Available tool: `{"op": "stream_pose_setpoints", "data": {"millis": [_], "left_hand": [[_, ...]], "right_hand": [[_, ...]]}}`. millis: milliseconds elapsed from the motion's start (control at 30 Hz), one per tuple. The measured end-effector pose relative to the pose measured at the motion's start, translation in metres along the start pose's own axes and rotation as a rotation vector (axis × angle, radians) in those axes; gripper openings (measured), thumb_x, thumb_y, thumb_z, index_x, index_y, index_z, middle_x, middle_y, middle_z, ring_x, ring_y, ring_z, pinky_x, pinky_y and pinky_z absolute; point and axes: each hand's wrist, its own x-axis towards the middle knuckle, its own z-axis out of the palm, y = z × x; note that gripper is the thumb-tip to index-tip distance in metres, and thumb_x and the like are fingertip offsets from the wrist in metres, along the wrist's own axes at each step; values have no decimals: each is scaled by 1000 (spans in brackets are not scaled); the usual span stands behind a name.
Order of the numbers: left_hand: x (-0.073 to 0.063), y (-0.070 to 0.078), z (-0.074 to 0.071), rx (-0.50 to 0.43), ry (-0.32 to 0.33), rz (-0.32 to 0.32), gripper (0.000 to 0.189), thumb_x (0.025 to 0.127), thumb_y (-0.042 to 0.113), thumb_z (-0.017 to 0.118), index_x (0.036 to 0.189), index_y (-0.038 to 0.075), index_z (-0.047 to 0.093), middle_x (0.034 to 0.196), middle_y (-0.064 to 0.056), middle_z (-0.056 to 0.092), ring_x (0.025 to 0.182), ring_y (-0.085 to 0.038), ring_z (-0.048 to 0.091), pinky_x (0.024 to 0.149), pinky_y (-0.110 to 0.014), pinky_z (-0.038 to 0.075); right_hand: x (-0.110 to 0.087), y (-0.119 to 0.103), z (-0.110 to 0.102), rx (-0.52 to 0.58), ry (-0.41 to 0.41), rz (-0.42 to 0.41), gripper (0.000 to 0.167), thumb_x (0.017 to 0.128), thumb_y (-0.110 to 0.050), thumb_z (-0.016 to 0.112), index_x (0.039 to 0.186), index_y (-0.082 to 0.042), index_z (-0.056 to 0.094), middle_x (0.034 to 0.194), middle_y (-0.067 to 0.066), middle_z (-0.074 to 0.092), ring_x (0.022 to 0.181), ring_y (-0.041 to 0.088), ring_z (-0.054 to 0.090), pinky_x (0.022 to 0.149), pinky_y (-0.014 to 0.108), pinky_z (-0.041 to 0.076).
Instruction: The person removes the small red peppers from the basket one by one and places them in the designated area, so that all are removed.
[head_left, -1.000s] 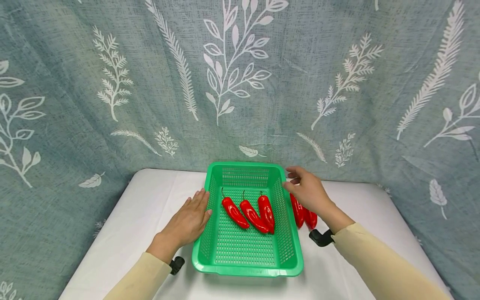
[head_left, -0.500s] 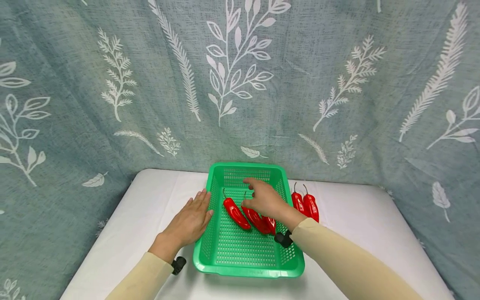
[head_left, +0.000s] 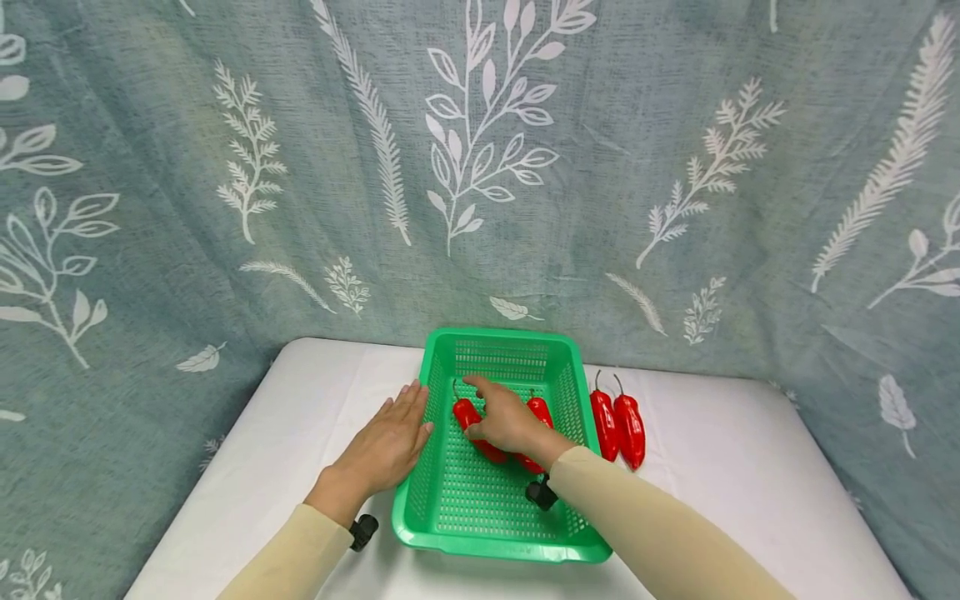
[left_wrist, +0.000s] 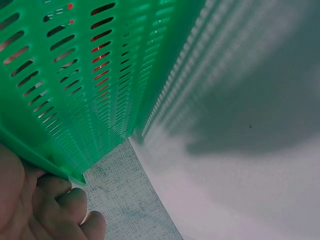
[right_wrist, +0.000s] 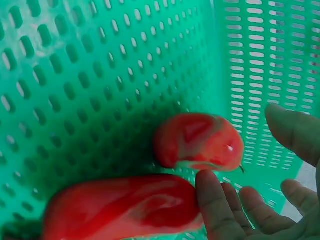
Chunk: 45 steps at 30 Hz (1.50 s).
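Observation:
A green plastic basket (head_left: 438, 546) with perforated walls holds red chili peppers. The left hand (head_left: 384, 442) rests with straight fingers along the basket's left rim; in the left wrist view its fingers (left_wrist: 70, 207) lie at the rim. Inside the basket, the right hand (head_left: 506, 419) reaches over the peppers with thumb and fingers apart. Its fingertips are right at the left pepper (head_left: 467, 413) and cover part of it. Another pepper (head_left: 540, 408) shows behind the hand, and the middle one is mostly hidden. In the right wrist view, a fingertip (right_wrist: 209, 187) overlaps the end of the nearer pepper (right_wrist: 125, 207).
Two more red peppers, one close to the basket (head_left: 603, 423) and one beside it (head_left: 631, 433), lie on the white tablecloth (head_left: 720, 467) to the right. A grey-green curtain with white leaf prints (head_left: 360, 167) hangs behind the table.
The right hand has moved left from above the outside peppers, over the basket's right rim, and down among the peppers inside. The left hand stays at the left rim.

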Motion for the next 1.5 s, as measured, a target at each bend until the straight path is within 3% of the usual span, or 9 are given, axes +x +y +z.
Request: {"op": "stream_pose_setpoints", "data": {"millis": [333,500,633,800,967,1100,1333,1500], "left_hand": [[0,2,0,9,-6,-4,64,116,33,39,164,-6,24,173,-23,22,161,-37,24,132,-53,24],[0,2,-1,12,-7,-6,64,116,33,39,164,-6,25,173,-23,23,161,-37,24,132,-53,25],[-1,3,0,10,-9,-12,64,116,33,39,164,-6,25,173,-23,22,161,-37,24,132,-52,24],[-1,3,0,13,-1,-1,64,116,32,41,163,-8,26,172,-24,24,161,-38,25,131,-54,26],[-1,2,0,28,-7,-6,64,116,34,39,165,-6,25,173,-23,22,161,-37,24,131,-53,25],[0,1,-1,39,-4,-5,64,116,35,38,165,-5,25,173,-22,23,161,-37,25,131,-52,26],[1,1,-1,25,1,-10,64,116,33,42,164,-5,26,173,-22,24,161,-37,25,131,-52,26],[1,2,0,23,3,-10,64,116,33,42,164,-5,26,173,-23,24,161,-37,25,131,-53,26]], "right_hand": [[1,6,13,-62,14,20,92,86,-14,88,163,-15,38,152,21,55,136,40,57,107,57,53],[4,7,18,-66,16,25,99,83,-18,91,164,-11,34,154,23,52,136,41,56,107,57,54],[7,8,24,-103,0,15,106,80,-20,95,164,-7,33,151,27,52,131,43,58,104,57,56],[9,10,26,-149,-7,21,97,81,-9,89,162,-5,36,141,27,57,121,40,62,96,53,59],[10,12,23,-100,-7,12,90,81,2,76,162,-4,37,135,24,64,116,35,63,91,47,59],[11,13,22,-58,0,-14,84,83,1,72,161,-6,40,126,19,69,105,29,62,88,44,57],[9,14,19,84,22,20,83,81,-6,71,159,-9,44,120,14,66,97,24,59,74,35,51],[9,15,18,163,2,27,83,80,-5,73,158,-12,45,119,13,68,95,22,61,73,33,52]]}}
